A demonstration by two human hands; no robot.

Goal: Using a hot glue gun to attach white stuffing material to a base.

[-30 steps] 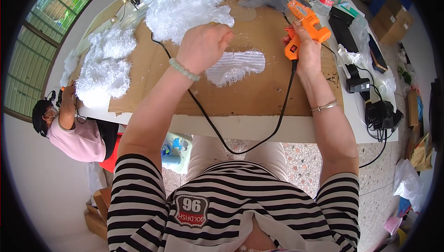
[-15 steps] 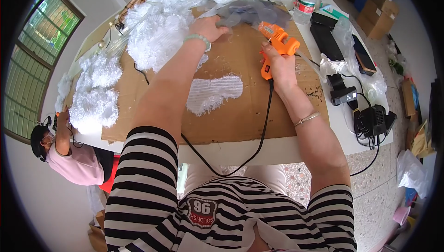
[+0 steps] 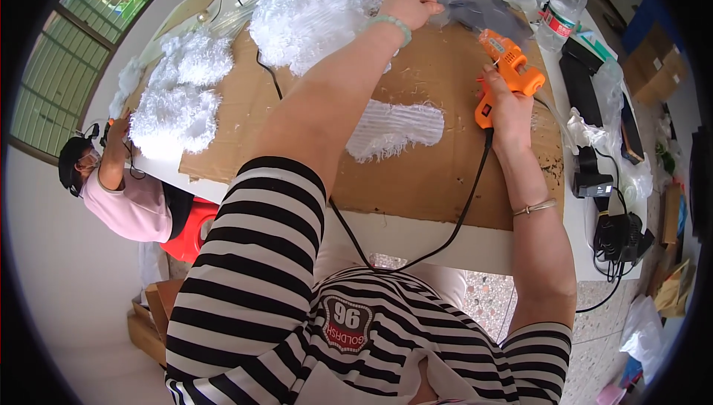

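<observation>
My right hand point(image 3: 512, 111) grips an orange hot glue gun point(image 3: 509, 63), its nozzle pointing away from me. From its handle a black cord loops down past the table's front edge. At the far side of the cardboard, my left hand point(image 3: 410, 7) has its fingers pinched together. Whatever lies between the fingertips is too small to make out. Beside those fingertips spreads a heap of thin grey see-through discs point(image 3: 486, 15). A white ribbed piece of fabric with fringed edges point(image 3: 401, 131) lies flat on the cardboard, partly behind my left forearm.
Brown cardboard point(image 3: 423, 189) covers the white table. White fluffy pieces point(image 3: 308, 22) are heaped far left, more point(image 3: 174, 119) nearer. Along the right stand a water bottle point(image 3: 562, 11), a phone point(image 3: 630, 134) and black adapters with cables point(image 3: 620, 238). Another person point(image 3: 134, 201) works at left.
The view has shifted, so the table sits farther right in the picture. My left hand's fingers have drawn together at the discs' left edge. My right hand still holds the glue gun.
</observation>
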